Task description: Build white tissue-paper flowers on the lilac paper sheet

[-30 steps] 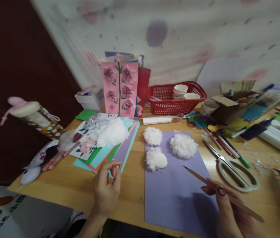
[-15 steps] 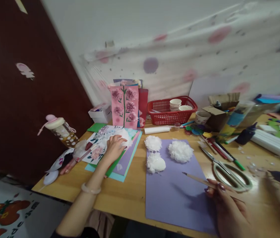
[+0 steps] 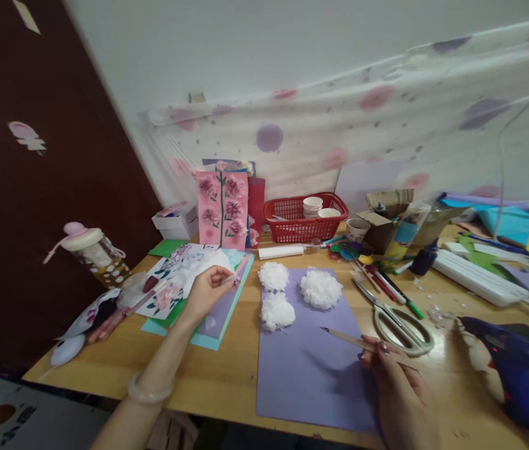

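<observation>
My left hand is above the stack of papers at the left, thumb and fingers pinched on a small pale piece of thin paper. Beside and behind the fingers lies a pile of white tissue paper. My right hand grips a thin pale stick with a dark pointed tip, held over the lower right of a purple sheet. Near the sheet's top are white ruffled paper flowers: one at the right, one at the upper left, and one with a smooth white disc below it.
Right of the sheet lie scissors, several pens and a blue glue gun. A red basket with paper cups stands at the back, near a pink flower card. A bottle stands at the left.
My left hand has drawn up from the white tissue pile, its fingers now pinching a small piece. The view has turned right, showing more of the glue gun. My right hand still holds the stick.
</observation>
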The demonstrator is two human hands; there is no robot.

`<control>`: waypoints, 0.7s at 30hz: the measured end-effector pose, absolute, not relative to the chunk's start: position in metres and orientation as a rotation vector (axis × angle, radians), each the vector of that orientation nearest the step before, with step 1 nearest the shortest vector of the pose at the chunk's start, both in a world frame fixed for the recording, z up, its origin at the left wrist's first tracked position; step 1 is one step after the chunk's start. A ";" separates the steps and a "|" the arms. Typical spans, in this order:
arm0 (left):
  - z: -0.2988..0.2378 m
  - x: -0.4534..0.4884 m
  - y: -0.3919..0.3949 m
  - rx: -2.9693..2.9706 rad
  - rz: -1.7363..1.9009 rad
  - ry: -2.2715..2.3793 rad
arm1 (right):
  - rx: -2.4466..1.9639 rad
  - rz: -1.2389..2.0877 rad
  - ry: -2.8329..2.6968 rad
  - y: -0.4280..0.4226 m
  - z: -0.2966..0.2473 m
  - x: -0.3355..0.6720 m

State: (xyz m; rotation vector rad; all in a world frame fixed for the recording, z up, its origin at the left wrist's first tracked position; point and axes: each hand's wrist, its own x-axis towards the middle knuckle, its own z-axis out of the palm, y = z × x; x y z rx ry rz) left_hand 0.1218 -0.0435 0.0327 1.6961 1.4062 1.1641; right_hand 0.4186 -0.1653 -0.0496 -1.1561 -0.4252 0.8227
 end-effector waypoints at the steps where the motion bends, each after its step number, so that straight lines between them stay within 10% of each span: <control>1: 0.032 0.131 -0.052 1.651 1.142 1.356 | -1.122 0.856 -0.389 -0.165 -0.048 0.417; 21: -0.009 0.257 -0.146 1.134 1.043 1.025 | -1.061 0.998 -0.797 -0.181 -0.031 0.383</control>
